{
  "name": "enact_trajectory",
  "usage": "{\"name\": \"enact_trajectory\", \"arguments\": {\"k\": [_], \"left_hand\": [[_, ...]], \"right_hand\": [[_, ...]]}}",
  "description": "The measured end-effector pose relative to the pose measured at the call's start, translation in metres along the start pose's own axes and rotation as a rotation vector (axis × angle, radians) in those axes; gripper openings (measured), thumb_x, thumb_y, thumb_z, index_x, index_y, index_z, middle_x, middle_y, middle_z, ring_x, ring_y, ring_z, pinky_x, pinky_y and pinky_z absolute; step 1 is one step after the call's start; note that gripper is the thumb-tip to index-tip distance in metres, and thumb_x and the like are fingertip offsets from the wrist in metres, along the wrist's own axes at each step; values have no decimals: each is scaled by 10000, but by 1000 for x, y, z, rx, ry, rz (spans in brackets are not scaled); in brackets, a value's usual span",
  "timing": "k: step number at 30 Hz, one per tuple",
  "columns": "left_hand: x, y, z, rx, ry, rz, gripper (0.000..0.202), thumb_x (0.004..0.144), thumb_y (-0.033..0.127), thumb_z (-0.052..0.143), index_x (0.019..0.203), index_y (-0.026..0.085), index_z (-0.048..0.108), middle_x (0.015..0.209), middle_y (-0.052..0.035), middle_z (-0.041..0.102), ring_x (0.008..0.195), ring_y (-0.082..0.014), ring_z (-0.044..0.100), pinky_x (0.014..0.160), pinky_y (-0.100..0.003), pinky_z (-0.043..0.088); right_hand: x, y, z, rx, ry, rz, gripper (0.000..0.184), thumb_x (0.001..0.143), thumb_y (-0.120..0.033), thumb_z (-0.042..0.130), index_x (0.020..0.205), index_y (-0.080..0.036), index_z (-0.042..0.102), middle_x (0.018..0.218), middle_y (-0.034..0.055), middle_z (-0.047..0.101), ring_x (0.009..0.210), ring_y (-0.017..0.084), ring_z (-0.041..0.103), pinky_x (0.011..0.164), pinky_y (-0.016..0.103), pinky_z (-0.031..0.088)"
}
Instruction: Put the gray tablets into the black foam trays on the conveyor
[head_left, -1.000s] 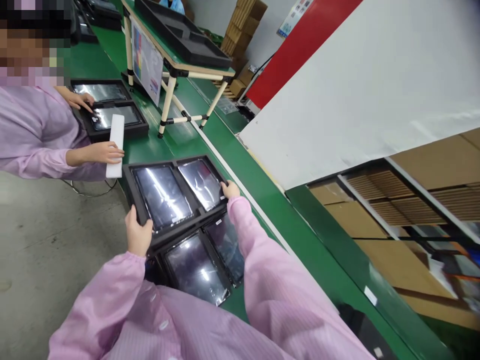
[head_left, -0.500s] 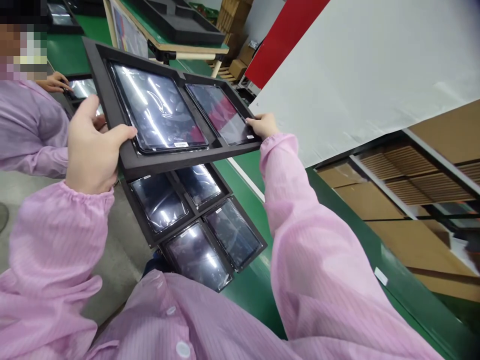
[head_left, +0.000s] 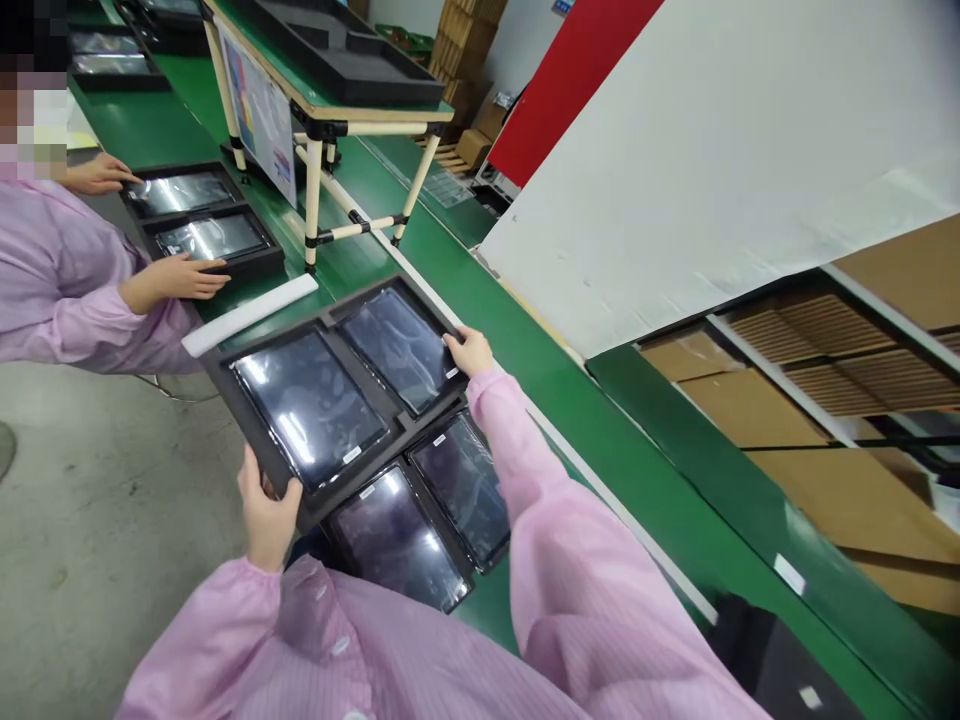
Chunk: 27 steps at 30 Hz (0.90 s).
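Black tray (head_left: 365,374) is over the green counter (head_left: 487,608), just past two more tablets (head_left: 401,540), with the left hand (head_left: 268,515) and right hand (head_left: 471,352) both gripping its opposite rims. Looks like light, stiff foam to me, but those glossy screens (head_left: 307,410) are probably fragile and slick, so I'd stick to the rims and keep it level. White labels (head_left: 352,454) are too tiny to read, no brand I can make out.

The green bench (head_left: 352,265) (a white line (head_left: 615,503) along it) bears a pipe-legged stand (head_left: 312,210), white strip (head_left: 251,315) and black trays (head_left: 259,263).
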<state>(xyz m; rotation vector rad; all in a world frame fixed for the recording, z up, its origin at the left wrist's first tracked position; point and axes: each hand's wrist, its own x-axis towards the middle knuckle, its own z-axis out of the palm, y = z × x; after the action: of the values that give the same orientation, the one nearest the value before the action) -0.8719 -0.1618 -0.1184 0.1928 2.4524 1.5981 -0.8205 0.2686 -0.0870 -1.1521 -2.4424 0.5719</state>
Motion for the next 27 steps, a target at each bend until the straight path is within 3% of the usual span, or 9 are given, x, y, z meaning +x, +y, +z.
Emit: {"name": "enact_trajectory", "arguments": {"k": [3,6,9,13,17,19,21,24,27], "left_hand": [[-15,-50,4,184,-6,-39,877,750,297,595,1548,92,295,1453,-231,460,1390,-369,450,1178,-520,393],[-13,-74,-1,392,-104,63,659,804,350,533,1410,93,515,1394,-232,540,1410,-419,407,1187,-625,309],[-5,-78,-1,350,-66,108,804,826,425,543,1502,24,369,1458,-271,494,1434,-405,395,1214,-586,282],[9,-68,16,108,0,-171,881,835,420,587,1549,27,252,1563,-283,380,1461,-390,386,1216,-550,306],[18,-61,30,47,43,-235,708,886,314,505,1525,78,312,1496,-244,491,1386,-361,498,1176,-527,376],[18,-60,33,37,56,-216,706,889,293,505,1537,114,289,1526,-220,465,1397,-344,489,1183,-507,371],[18,-61,33,25,57,-209,698,894,295,507,1536,129,292,1520,-215,473,1399,-343,487,1183,-511,368],[20,-63,34,12,59,-226,674,912,332,490,1521,97,318,1476,-256,502,1390,-373,490,1170,-558,366],[24,-67,34,-16,55,-216,666,929,377,472,1519,104,326,1498,-254,481,1402,-371,477,1179,-560,351]], "right_hand": [[-27,-1,25,-38,-53,52,280,889,-283,593,1107,-163,722,1108,132,739,1070,262,658,990,386,488],[-51,-13,39,-62,-58,52,387,917,-200,516,1253,-70,656,1290,227,646,1242,304,566,1097,442,407],[-78,-39,53,-40,-112,-20,399,951,-180,448,1286,-80,641,1354,214,604,1299,287,517,1140,426,359],[-133,-85,81,37,-358,-101,264,910,-256,585,1106,-182,745,1023,91,735,968,225,668,939,331,499],[-180,-118,100,57,-407,-37,426,872,-367,653,1210,-110,690,1175,185,667,1108,308,615,1000,416,465],[-187,-126,103,72,-396,14,504,834,-415,698,1216,-88,669,1273,229,606,1226,350,541,1072,461,407],[-181,-130,104,110,-416,74,488,793,-465,734,1102,-88,696,1191,224,641,1189,353,563,1054,467,415],[-161,-135,107,232,-508,139,381,774,-516,734,816,-139,692,828,105,694,872,263,664,846,380,508],[-144,-147,108,409,-566,136,355,742,-516,748,702,-179,644,603,-19,610,632,159,605,664,273,482]]}}
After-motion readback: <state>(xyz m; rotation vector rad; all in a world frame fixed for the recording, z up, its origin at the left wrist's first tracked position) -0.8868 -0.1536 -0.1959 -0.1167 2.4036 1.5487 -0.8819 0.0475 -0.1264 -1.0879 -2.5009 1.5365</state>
